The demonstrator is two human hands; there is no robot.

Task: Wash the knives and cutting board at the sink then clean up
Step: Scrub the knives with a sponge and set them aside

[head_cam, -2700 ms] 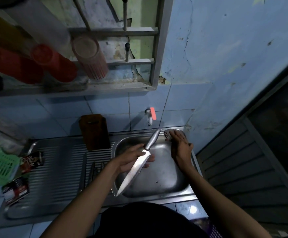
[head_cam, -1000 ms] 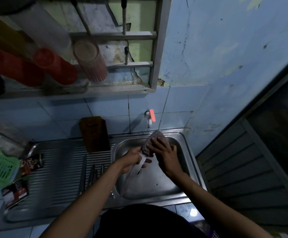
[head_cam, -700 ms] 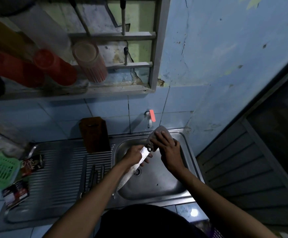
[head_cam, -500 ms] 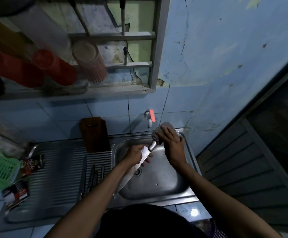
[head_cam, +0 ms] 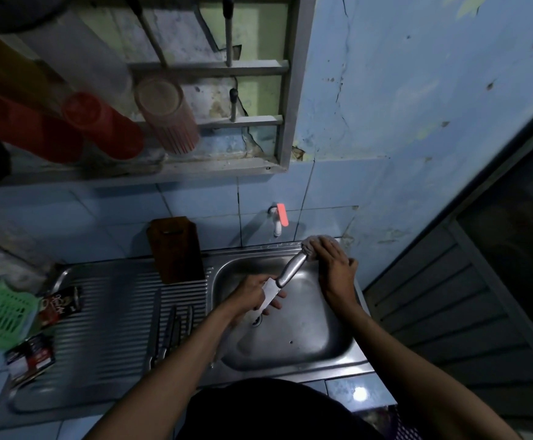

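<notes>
A steel knife [head_cam: 285,274] is held over the sink basin [head_cam: 306,338], its handle pointing up to the far right corner and its blade running down under the left hand [head_cam: 252,295]. The blade is gripped by the left hand, with the fingers curled around it from below and the thumb on top. The end of the handle is touched by a grey sponge [head_cam: 311,246], which is pressed by the right hand [head_cam: 335,268]; its fingers are bent over the sponge and kept together. This hand is placed on the far right rim of the basin, close to the blue wall.

Both forearms are stretched forward from the near edge of the counter, and open basin floor is seen between them, around the drain [head_cam: 256,319].

On the ribbed drainboard [head_cam: 100,312] to the left, more knives [head_cam: 171,335] are laid side by side, just beside the basin edge. A brown cutting board [head_cam: 176,249] is stood upright against the tiles behind it. A white tap with a red lever [head_cam: 279,219] is fixed above the basin. A green basket [head_cam: 1,315] and dark sachets [head_cam: 58,304] are kept at the far left.
</notes>
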